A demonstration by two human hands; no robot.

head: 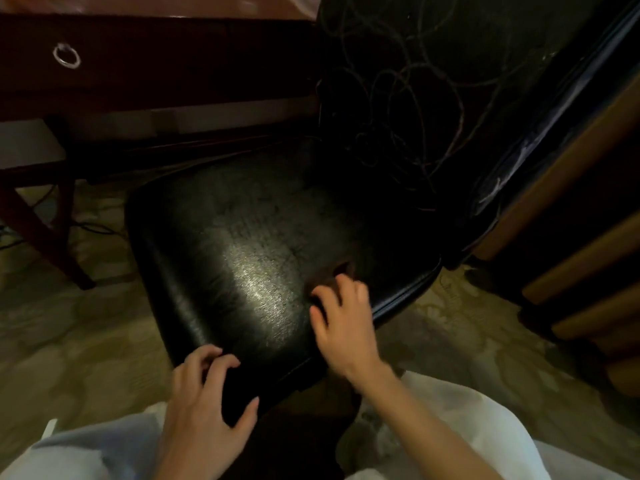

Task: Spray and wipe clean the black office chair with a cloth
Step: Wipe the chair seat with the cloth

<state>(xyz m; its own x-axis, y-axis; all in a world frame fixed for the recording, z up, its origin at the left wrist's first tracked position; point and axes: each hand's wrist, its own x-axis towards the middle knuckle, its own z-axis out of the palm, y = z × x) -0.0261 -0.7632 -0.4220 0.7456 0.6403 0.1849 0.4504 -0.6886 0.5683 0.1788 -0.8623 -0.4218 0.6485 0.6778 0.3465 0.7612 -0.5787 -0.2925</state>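
Patterned carpet (69, 341) lies under a dark wooden desk (173, 53) with a ring pull (67, 56). Just beside it stands the black office chair (225, 254), with tangled cords (391, 81) against its backrest. Your left hand (204, 410) clasps the seat's front edge. Your right hand (346, 323) curls over a blurred brownish wad (341, 270) on the seat; whether that grip holds it, I cannot tell.

The chair seat (242, 254) is glossy black, finely grained, with a pale grey sheen at its middle and a small reddish-brown patch (337, 271) near its right edge. The backrest (433, 81) is black, scrawled with thin brownish loops. The drawer front (173, 57) is dark red-brown, its ring pull (67, 56) silver. The carpet (69, 323) is olive-tan with paler blotches. The person's clothing (450, 427) is white.
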